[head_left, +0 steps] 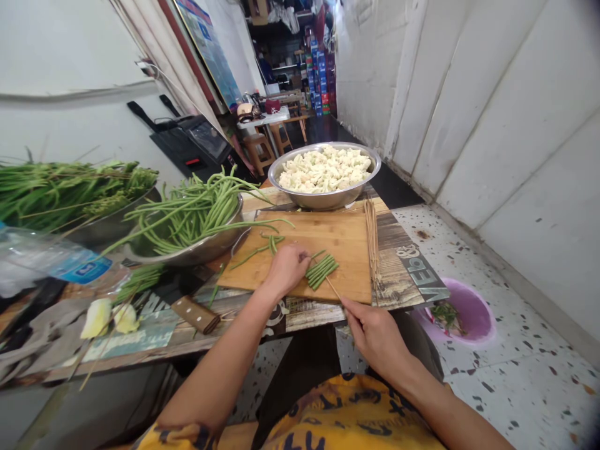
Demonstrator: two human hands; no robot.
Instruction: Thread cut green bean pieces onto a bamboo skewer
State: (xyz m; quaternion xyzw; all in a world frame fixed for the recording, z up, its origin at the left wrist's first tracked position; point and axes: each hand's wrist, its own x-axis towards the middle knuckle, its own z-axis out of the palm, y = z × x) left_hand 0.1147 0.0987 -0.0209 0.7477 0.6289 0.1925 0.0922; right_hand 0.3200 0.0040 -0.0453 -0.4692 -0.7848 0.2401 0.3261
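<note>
My right hand (372, 325) pinches a thin wooden skewer (333, 288) at the front edge of the cutting board (344, 234). On the skewer's far part sits a row of cut long bean pieces (322, 271), side by side. My left hand (289, 269) is closed just left of that row, with a single bean piece (318, 254) at its fingertips. Loose bean pieces (273, 241) lie on the board behind the left hand. Along the board's right edge rests a bundle of bare skewers (372, 234).
A metal bowl of cauliflower florets (328, 169) stands behind the board. To the left are a bowl of long beans (201, 209), leafy greens (70, 190) and a knife with a wooden handle (195, 314). A purple basin (473, 312) sits on the floor at right.
</note>
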